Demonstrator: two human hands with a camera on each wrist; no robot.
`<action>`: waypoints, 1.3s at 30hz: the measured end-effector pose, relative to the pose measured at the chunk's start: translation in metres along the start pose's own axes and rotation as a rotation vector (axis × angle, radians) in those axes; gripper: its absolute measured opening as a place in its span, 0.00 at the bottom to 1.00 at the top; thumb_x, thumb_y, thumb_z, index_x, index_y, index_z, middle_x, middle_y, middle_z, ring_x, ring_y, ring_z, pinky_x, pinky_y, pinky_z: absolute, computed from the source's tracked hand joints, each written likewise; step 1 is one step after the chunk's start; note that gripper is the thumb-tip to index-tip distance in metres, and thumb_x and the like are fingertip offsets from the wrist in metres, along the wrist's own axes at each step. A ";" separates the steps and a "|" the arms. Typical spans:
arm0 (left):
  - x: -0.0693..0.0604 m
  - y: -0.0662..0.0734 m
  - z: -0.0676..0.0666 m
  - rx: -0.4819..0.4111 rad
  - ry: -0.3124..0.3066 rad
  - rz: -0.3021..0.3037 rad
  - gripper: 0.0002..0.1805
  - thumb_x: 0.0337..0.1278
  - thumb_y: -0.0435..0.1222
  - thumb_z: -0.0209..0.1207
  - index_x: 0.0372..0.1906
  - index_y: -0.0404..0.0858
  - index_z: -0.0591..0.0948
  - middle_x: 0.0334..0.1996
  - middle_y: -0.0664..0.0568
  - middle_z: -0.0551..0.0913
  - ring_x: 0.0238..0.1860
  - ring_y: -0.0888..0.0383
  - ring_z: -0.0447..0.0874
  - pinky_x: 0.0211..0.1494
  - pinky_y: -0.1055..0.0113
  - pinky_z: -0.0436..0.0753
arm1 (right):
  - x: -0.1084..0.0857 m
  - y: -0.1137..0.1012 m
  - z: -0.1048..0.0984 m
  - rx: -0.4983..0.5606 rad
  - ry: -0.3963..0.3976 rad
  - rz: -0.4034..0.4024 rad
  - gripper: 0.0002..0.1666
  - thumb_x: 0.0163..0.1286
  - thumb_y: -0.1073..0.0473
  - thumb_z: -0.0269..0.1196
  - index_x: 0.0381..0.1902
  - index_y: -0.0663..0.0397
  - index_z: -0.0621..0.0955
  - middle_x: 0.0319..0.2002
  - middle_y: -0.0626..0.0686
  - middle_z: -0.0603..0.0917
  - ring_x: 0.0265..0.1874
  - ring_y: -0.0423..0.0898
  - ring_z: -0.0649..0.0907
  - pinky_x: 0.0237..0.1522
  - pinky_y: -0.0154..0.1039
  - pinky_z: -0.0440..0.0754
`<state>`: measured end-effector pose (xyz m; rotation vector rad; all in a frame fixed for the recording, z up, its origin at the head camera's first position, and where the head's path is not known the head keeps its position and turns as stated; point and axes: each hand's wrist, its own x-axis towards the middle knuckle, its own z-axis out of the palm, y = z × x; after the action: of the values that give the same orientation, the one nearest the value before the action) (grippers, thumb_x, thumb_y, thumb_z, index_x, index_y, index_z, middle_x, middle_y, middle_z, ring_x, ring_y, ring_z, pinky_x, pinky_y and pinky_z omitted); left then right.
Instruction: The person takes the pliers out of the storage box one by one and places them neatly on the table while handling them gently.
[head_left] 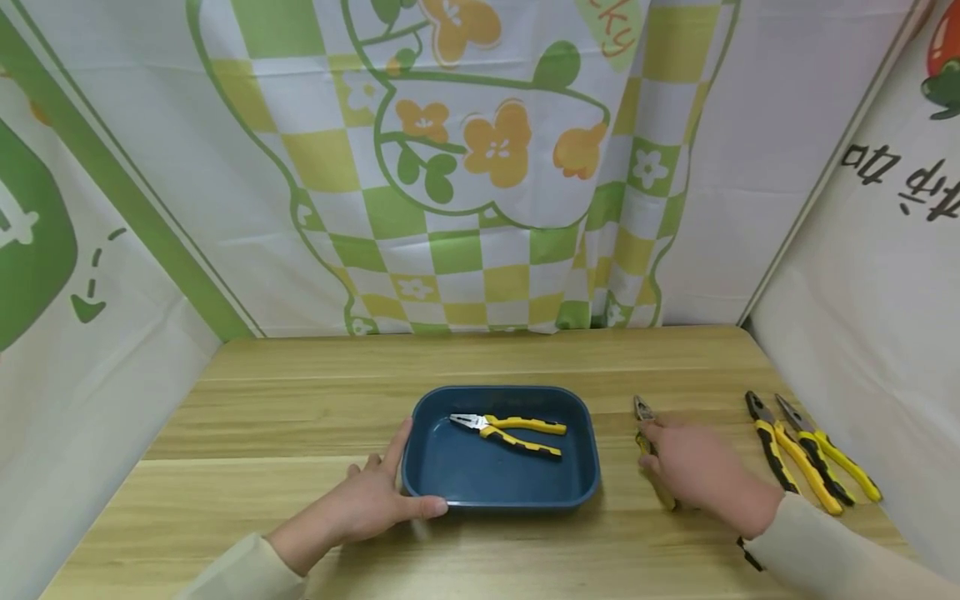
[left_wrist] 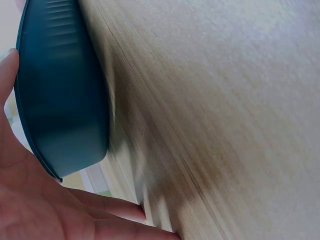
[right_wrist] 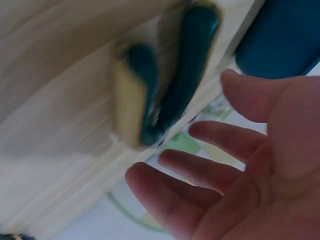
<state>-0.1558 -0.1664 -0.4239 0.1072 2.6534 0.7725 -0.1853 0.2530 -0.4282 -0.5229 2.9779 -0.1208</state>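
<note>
A dark blue tray stands mid-table with a pair of yellow-and-black pliers lying inside. My left hand touches the tray's near left corner, thumb at the near rim and index finger along the left side; in the left wrist view other fingertips reach the wood. Right of the tray, my right hand is over another pair of pliers, partly hiding them. The right wrist view shows those pliers blurred, handles spread, beside the right hand, whose fingers are loosely bent and apart from them.
Two more tools lie at the table's right side: dark-jawed pliers and long-nose pliers. The wooden table meets a patterned curtain at the back, with printed cloth on both sides.
</note>
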 end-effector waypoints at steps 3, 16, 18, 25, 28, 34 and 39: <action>0.000 0.000 0.000 -0.001 0.003 0.001 0.71 0.41 0.67 0.69 0.81 0.46 0.37 0.64 0.12 0.57 0.63 0.11 0.45 0.57 0.22 0.58 | 0.000 -0.007 0.002 -0.012 -0.033 -0.014 0.31 0.69 0.53 0.67 0.62 0.69 0.77 0.59 0.74 0.75 0.52 0.67 0.80 0.48 0.59 0.80; -0.001 -0.001 0.000 0.009 0.010 0.009 0.71 0.42 0.68 0.69 0.81 0.46 0.37 0.64 0.12 0.57 0.63 0.11 0.46 0.57 0.22 0.57 | -0.006 0.008 0.001 0.003 -0.067 0.026 0.29 0.63 0.62 0.71 0.56 0.77 0.77 0.51 0.74 0.80 0.45 0.66 0.83 0.43 0.56 0.83; -0.001 -0.001 0.000 0.013 0.012 0.009 0.71 0.42 0.68 0.68 0.81 0.46 0.38 0.64 0.13 0.57 0.63 0.11 0.46 0.57 0.22 0.58 | -0.007 0.014 0.001 -0.015 -0.058 0.030 0.28 0.62 0.62 0.72 0.54 0.76 0.78 0.46 0.71 0.82 0.40 0.63 0.84 0.39 0.53 0.84; -0.001 -0.002 0.001 0.008 0.013 0.013 0.71 0.42 0.68 0.68 0.81 0.47 0.37 0.64 0.13 0.57 0.63 0.12 0.46 0.58 0.23 0.57 | -0.011 0.032 -0.001 -0.057 -0.039 0.030 0.23 0.59 0.64 0.73 0.49 0.71 0.81 0.35 0.62 0.84 0.30 0.54 0.84 0.30 0.47 0.83; -0.001 -0.002 0.002 0.008 0.013 0.015 0.71 0.42 0.68 0.68 0.81 0.47 0.37 0.64 0.13 0.58 0.63 0.11 0.46 0.58 0.23 0.57 | -0.016 0.039 -0.002 -0.065 -0.021 0.023 0.21 0.59 0.65 0.73 0.48 0.70 0.81 0.31 0.57 0.83 0.25 0.47 0.81 0.27 0.44 0.81; -0.001 -0.002 0.001 0.006 0.011 0.013 0.71 0.41 0.68 0.68 0.81 0.48 0.36 0.64 0.13 0.57 0.64 0.12 0.46 0.58 0.23 0.57 | -0.022 0.058 -0.001 -0.106 0.018 0.004 0.23 0.57 0.64 0.74 0.47 0.73 0.81 0.32 0.58 0.84 0.28 0.50 0.83 0.31 0.46 0.83; -0.002 -0.002 0.001 0.004 0.007 0.011 0.71 0.41 0.68 0.68 0.81 0.47 0.36 0.64 0.13 0.57 0.64 0.12 0.46 0.58 0.23 0.57 | -0.024 0.067 0.000 -0.120 0.047 0.002 0.21 0.54 0.64 0.75 0.43 0.71 0.82 0.32 0.59 0.84 0.30 0.55 0.84 0.33 0.50 0.83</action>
<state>-0.1540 -0.1678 -0.4248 0.1209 2.6639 0.7722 -0.1856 0.3244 -0.4322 -0.5372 3.0454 0.0467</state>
